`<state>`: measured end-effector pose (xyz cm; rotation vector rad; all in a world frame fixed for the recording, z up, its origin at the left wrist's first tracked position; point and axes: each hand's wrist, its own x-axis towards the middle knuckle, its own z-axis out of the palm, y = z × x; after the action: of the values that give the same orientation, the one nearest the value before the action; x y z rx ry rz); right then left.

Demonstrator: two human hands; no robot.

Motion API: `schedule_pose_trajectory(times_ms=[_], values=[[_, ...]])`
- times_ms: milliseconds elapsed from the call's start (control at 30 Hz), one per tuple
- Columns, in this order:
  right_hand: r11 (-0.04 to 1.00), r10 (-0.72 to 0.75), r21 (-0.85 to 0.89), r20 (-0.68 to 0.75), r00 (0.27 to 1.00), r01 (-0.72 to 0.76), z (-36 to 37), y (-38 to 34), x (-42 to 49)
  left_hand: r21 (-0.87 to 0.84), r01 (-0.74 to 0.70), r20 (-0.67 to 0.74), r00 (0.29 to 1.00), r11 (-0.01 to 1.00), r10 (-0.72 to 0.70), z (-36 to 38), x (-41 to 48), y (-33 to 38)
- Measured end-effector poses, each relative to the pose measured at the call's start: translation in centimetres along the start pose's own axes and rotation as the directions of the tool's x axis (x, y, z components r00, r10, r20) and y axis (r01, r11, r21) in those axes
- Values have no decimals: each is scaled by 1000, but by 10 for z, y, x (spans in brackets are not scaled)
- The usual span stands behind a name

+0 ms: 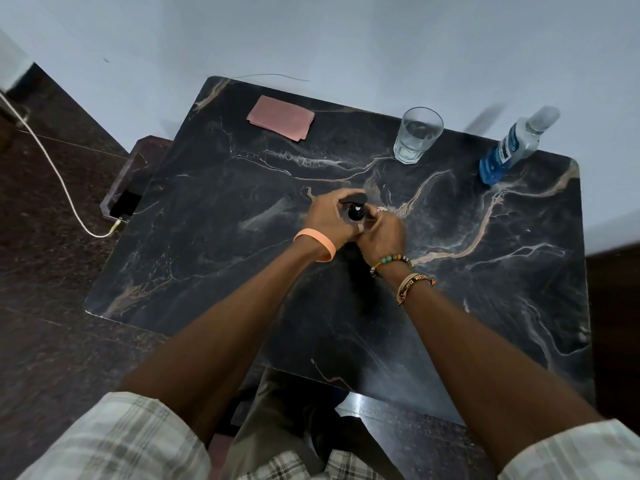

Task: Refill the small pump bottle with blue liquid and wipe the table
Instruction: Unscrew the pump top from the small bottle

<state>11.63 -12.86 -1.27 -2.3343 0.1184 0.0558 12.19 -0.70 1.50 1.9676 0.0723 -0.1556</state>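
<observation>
Holding: your left hand (329, 220) curls round the black top of the pump bottle (356, 211), and your right hand (382, 230) grips its body.
Bottle place: middle of the table (207, 237), between your hands.
Far edge: pink cloth (280, 116), glass (417, 135) and blue liquid bottle (512, 150), well apart.

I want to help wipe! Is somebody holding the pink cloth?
No, the folded pink cloth lies alone on the dark marble table; the left hand and right hand hold the small black-topped pump bottle.
</observation>
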Motion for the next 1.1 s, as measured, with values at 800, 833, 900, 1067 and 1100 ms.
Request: schedule_pose_trajectory(times_ms=[800, 833, 900, 1067, 1100], values=[[999, 21, -38, 71, 997, -19, -5, -5, 2, 123, -81, -88, 992, 989, 92, -9, 2, 9], [999, 21, -44, 74, 997, -18, -6, -6, 1, 124, -70, -82, 993, 990, 81, -10, 3, 10], [999, 14, -51, 75, 997, -10, -6, -7, 1, 127, -64, -70, 995, 990, 73, -13, 4, 14], [991, -9, -132, 114, 993, 24, -10, -4, 0, 168, -88, -50, 994, 982, 97, -22, 4, 29], [988, -13, -154, 127, 992, 33, -12, -4, 1, 165, -85, -50, 994, 983, 94, -23, 4, 33]])
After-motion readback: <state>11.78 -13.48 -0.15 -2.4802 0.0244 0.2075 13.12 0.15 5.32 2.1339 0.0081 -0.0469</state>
